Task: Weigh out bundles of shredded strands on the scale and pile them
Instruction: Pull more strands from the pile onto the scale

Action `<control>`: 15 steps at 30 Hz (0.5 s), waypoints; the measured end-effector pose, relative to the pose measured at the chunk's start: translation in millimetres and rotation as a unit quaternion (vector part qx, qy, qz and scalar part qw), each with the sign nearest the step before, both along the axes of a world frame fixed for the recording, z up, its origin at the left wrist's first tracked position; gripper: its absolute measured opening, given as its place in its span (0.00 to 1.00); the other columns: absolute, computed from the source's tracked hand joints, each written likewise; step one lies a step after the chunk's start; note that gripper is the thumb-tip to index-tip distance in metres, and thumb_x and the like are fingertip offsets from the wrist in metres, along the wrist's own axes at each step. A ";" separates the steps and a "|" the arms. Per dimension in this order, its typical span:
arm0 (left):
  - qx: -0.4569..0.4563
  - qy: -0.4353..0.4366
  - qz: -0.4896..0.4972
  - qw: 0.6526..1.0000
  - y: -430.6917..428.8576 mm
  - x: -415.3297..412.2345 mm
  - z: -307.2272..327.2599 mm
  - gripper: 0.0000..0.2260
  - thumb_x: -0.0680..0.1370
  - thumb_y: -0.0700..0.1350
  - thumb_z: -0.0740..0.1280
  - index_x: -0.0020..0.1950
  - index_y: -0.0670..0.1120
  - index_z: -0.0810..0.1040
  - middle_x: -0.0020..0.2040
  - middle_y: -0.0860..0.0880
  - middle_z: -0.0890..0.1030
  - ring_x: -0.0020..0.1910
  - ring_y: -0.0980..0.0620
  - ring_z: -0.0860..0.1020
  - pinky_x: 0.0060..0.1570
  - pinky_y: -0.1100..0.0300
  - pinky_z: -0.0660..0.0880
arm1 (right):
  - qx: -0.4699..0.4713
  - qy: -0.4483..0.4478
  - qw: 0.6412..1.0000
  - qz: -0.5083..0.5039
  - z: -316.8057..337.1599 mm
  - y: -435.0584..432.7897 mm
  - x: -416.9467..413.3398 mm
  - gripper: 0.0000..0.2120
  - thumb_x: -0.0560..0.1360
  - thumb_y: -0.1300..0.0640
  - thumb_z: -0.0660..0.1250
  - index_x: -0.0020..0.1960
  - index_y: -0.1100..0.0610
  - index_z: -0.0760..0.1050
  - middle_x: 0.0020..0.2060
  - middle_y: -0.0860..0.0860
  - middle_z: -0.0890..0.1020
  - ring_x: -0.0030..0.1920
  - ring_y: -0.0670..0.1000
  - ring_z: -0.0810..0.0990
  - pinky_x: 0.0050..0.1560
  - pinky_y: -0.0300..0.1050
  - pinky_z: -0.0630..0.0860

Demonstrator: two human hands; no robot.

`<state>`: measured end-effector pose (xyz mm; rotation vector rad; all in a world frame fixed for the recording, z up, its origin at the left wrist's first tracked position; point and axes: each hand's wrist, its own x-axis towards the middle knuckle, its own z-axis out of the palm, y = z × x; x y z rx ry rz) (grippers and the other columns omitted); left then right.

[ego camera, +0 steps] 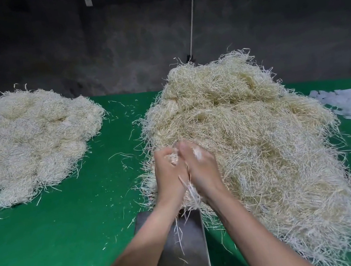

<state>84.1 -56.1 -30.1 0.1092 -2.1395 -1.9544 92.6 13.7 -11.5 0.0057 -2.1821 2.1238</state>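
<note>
Between left hand, right hand — clasped bundle

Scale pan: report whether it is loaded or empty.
Nearly empty: only a few stray strands lie on the scale pan. The left hand and right hand grip the bundle at its far edge.

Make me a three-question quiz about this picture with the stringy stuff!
1. Where is the scale? A) on the left heap B) at the near edge, nearest the person C) by the wall
2. What colour is the table? A) red B) blue C) green
3. What are the left hand and right hand doing? A) lying flat B) gripping a bundle together C) pressing buttons

1 B: it lies nearest the camera, beside the big heap.
2 C: its surface is green.
3 B: strands stick out between both hands.
</note>
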 end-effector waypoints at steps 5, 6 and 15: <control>0.184 -0.119 -0.057 0.974 0.5 18.2 -7.5 0.46 0.62 0.76 0.61 0.74 0.52 0.63 0.72 0.50 0.67 0.70 0.48 0.67 0.68 0.47 0.64 | -0.162 -0.070 0.970 -0.166 5.2 13.4 -30.6 0.22 0.77 0.40 0.58 0.64 0.53 0.65 0.43 0.48 0.71 0.38 0.44 0.68 0.36 0.32 0.71; 0.252 -0.152 -0.086 0.952 0.3 16.3 -3.7 0.43 0.63 0.75 0.59 0.72 0.53 0.66 0.70 0.47 0.72 0.68 0.44 0.71 0.67 0.42 0.65 | -0.125 -0.031 0.978 -0.162 6.8 8.8 -28.4 0.15 0.78 0.43 0.58 0.58 0.52 0.69 0.42 0.48 0.72 0.39 0.45 0.70 0.36 0.29 0.70; 0.220 -0.170 0.058 0.959 -2.5 6.2 1.3 0.21 0.80 0.55 0.61 0.58 0.37 0.75 0.46 0.41 0.82 0.43 0.45 0.81 0.39 0.58 0.77 | 0.138 0.127 0.974 -0.129 -16.1 -13.1 -8.2 0.21 0.80 0.50 0.58 0.29 0.53 0.64 0.26 0.45 0.67 0.30 0.45 0.66 0.39 0.44 0.67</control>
